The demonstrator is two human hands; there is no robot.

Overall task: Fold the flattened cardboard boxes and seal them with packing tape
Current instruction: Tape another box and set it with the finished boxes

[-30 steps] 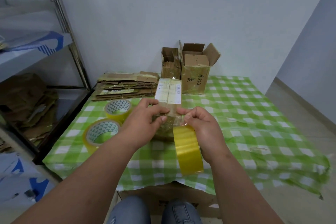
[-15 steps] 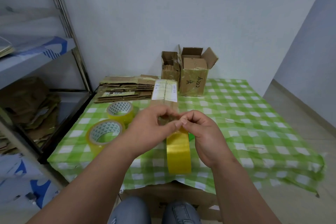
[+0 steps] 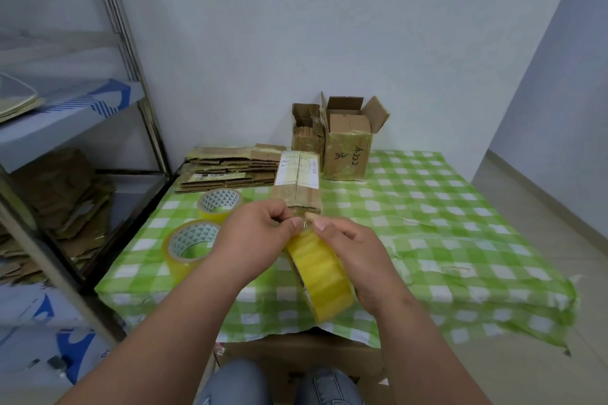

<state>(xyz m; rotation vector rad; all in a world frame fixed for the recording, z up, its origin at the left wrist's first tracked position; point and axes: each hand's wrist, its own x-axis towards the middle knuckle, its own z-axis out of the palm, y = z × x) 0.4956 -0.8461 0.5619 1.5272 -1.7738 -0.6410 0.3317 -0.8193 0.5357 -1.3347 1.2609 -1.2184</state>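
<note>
While your right hand (image 3: 358,256) gripped tape roll (image 3: 320,276), left hand (image 3: 260,233) pinched its end near folded box (image 3: 297,184), table's middle.

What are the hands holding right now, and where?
The right hand holds the tape roll by its side; the left hand pinches its loose end.

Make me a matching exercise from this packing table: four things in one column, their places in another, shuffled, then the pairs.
1. yellow tape roll
2. long folded cardboard box with white labels
3. stack of flattened cardboard boxes
4. open cardboard box with handwriting

A. far edge of table, by the wall
B. held in the right hand
C. table's far left corner
D. lying lengthwise, just beyond both hands

Pairs: 1-B, 2-D, 3-C, 4-A
</note>
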